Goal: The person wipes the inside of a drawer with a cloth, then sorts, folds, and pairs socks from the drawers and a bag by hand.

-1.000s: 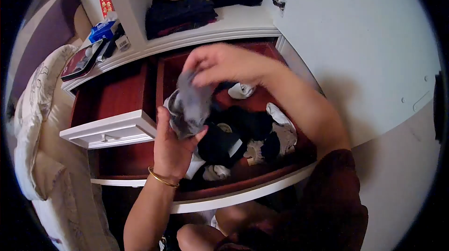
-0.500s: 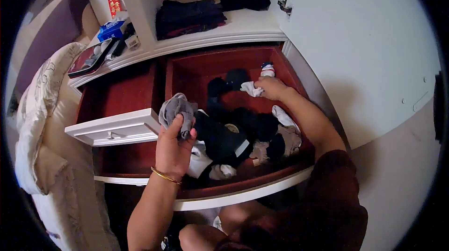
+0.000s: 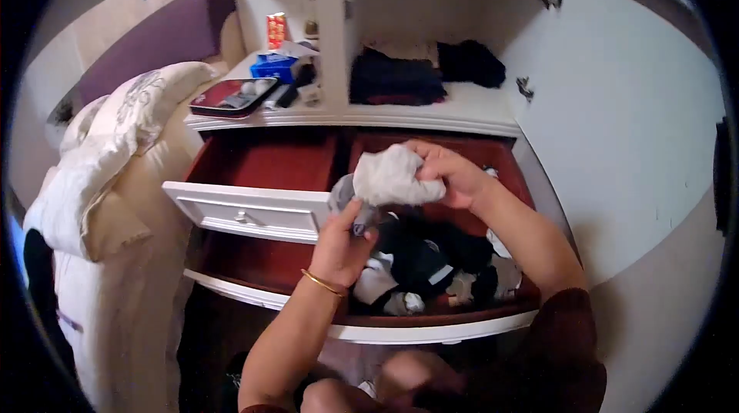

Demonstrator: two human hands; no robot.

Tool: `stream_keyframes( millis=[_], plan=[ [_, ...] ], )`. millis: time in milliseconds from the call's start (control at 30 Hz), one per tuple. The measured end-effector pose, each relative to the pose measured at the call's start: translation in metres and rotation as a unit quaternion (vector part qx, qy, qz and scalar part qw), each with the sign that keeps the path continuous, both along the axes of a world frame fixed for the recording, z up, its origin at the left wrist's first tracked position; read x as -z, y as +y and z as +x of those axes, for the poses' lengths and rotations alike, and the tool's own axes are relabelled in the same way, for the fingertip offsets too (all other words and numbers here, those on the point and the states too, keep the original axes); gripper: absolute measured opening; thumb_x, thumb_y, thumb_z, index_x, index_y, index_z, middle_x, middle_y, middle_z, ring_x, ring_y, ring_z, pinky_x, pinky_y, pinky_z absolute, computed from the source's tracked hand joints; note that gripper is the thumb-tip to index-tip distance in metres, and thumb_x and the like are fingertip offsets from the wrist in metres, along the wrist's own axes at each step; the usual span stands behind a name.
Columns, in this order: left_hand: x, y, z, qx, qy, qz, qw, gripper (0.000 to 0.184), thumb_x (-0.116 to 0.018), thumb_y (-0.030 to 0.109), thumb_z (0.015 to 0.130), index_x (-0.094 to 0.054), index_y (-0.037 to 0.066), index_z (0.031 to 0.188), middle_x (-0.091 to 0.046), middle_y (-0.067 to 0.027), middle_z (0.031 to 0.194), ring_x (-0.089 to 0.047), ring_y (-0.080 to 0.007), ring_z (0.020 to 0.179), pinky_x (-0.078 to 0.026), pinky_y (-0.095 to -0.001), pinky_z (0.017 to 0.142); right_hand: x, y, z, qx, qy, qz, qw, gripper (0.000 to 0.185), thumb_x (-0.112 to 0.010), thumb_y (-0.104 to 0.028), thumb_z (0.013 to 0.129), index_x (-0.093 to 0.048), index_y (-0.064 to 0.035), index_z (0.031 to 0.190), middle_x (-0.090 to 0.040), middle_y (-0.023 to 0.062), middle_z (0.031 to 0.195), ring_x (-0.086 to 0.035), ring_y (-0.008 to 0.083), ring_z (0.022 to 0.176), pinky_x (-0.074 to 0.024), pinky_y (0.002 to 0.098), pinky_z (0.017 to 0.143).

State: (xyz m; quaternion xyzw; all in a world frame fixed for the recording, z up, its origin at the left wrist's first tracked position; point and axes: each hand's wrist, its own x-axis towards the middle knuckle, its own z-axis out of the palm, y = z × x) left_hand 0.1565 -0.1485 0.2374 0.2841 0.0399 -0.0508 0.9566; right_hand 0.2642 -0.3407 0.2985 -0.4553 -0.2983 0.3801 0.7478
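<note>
My left hand [image 3: 346, 247], with a gold bangle at the wrist, is closed on a grey sock [image 3: 341, 194] above the front of the open drawer. My right hand [image 3: 456, 174] grips a white sock [image 3: 391, 174] by its right end. The two socks overlap in front of me, the white one partly covering the grey. Below them the red-lined drawer [image 3: 512, 163] holds a pile of black socks [image 3: 416, 247], with white, grey and beige ones along its front and right side. My hands hide part of the drawer's back.
Left of it, a smaller drawer [image 3: 254, 209] stands open above another one. Folded dark clothes [image 3: 396, 78] lie on the shelf above. A blue tissue pack [image 3: 273, 66] and an unzipped case [image 3: 231, 97] rest on the ledge. The cabinet door [image 3: 616, 128] stands open at right; a bed [image 3: 115, 244] is at left.
My right hand has lifted the white sock from the back of the drawer and brought it left, up against the grey sock in my left hand. The view has shifted too.
</note>
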Motion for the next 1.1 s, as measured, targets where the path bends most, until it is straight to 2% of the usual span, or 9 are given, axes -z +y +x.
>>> stream_keyframes(
  millis=[167,233,400,467,567,667,867,1067,1100],
  plan=[
    [-0.009,0.044,-0.041,0.115,-0.090,-0.049,0.988,0.039,-0.051,0.035,0.096,-0.046,0.016,0.129,-0.055,0.0048,0.117,-0.052,-0.0074,0.092,-0.041,-0.0221,0.059,-0.021,0.056,-0.039,-0.121,-0.013,-0.092,0.988,0.065,-0.060,-0.012,0.082,-0.036,-0.0062,0.142,-0.054,0.0070,0.129,-0.055,0.0174,0.115,-0.0417,0.0304,0.099],
    [-0.015,0.058,-0.071,0.041,-0.088,0.044,0.994,0.047,-0.059,0.038,0.090,-0.046,0.015,0.128,-0.057,0.0041,0.113,-0.055,-0.0078,0.093,-0.046,-0.0232,0.065,-0.033,0.083,-0.061,-0.166,-0.082,-0.144,0.972,0.061,-0.059,-0.018,0.088,-0.035,-0.0063,0.143,-0.053,0.0045,0.130,-0.053,0.0148,0.114,-0.0404,0.0290,0.099],
    [0.011,0.110,-0.156,-0.107,-0.079,0.142,0.981,0.056,-0.069,0.015,0.079,-0.046,0.006,0.129,-0.060,-0.0032,0.113,-0.060,-0.0133,0.097,-0.050,-0.0279,0.081,-0.025,0.164,-0.101,-0.266,-0.170,-0.273,0.909,0.054,-0.060,-0.020,0.089,-0.044,-0.0009,0.137,-0.054,0.0046,0.128,-0.051,0.0112,0.114,-0.0387,0.0257,0.098],
    [0.029,0.126,-0.180,-0.110,-0.126,0.137,0.976,0.074,-0.075,0.017,0.069,-0.042,0.003,0.133,-0.056,-0.0085,0.123,-0.055,-0.0199,0.112,-0.043,-0.0322,0.097,-0.020,0.188,-0.112,-0.287,-0.150,-0.254,0.911,0.037,-0.059,-0.023,0.090,-0.057,-0.0004,0.119,-0.061,0.0037,0.110,-0.055,0.0104,0.101,-0.0430,0.0249,0.088],
    [0.041,0.138,-0.216,-0.080,-0.157,0.048,0.983,0.083,-0.074,0.016,0.062,-0.039,0.000,0.136,-0.053,-0.0130,0.129,-0.053,-0.0249,0.117,-0.039,-0.0348,0.102,-0.015,0.211,-0.115,-0.287,-0.133,-0.278,0.907,0.022,-0.060,-0.024,0.088,-0.060,-0.0025,0.094,-0.061,0.0022,0.086,-0.056,0.0098,0.081,-0.0452,0.0259,0.075],
    [0.075,0.155,-0.246,-0.092,-0.126,-0.052,0.986,0.083,-0.073,0.011,0.060,-0.040,-0.005,0.134,-0.054,-0.0178,0.128,-0.053,-0.0287,0.118,-0.038,-0.0371,0.104,0.003,0.228,-0.099,-0.296,-0.118,-0.269,0.909,0.019,-0.065,-0.024,0.085,-0.064,-0.0045,0.087,-0.060,-0.0028,0.082,-0.054,0.0054,0.076,-0.0426,0.0223,0.070],
    [0.101,0.156,-0.285,-0.170,-0.085,-0.076,0.979,0.086,-0.074,0.008,0.050,-0.041,-0.005,0.128,-0.055,-0.0225,0.122,-0.058,-0.0337,0.110,-0.047,-0.0388,0.096,0.024,0.257,-0.116,-0.374,-0.182,-0.338,0.844,0.027,-0.066,-0.028,0.085,-0.059,-0.0088,0.067,-0.054,-0.0073,0.067,-0.048,0.0032,0.064,-0.0385,0.0226,0.058],
    [0.110,0.156,-0.333,-0.259,0.010,0.196,0.946,0.087,-0.078,0.014,0.066,-0.033,0.001,0.139,-0.045,-0.0069,0.135,-0.043,-0.0170,0.123,-0.031,-0.0290,0.106,0.043,0.287,-0.189,-0.535,-0.282,-0.370,0.705,0.028,-0.069,-0.025,0.080,-0.062,-0.0058,0.099,-0.059,-0.0005,0.083,-0.054,0.0112,0.077,-0.0442,0.0274,0.070],
    [0.122,0.146,-0.336,-0.269,0.003,0.233,0.935,0.089,-0.079,0.015,0.068,-0.030,0.002,0.141,-0.042,-0.0062,0.137,-0.040,-0.0166,0.124,-0.031,-0.0293,0.106,0.061,0.290,-0.203,-0.559,-0.371,-0.285,0.685,0.029,-0.068,-0.023,0.081,-0.062,-0.0052,0.103,-0.061,0.0032,0.088,-0.055,0.0152,0.085,-0.0448,0.0296,0.077]
  ],
)
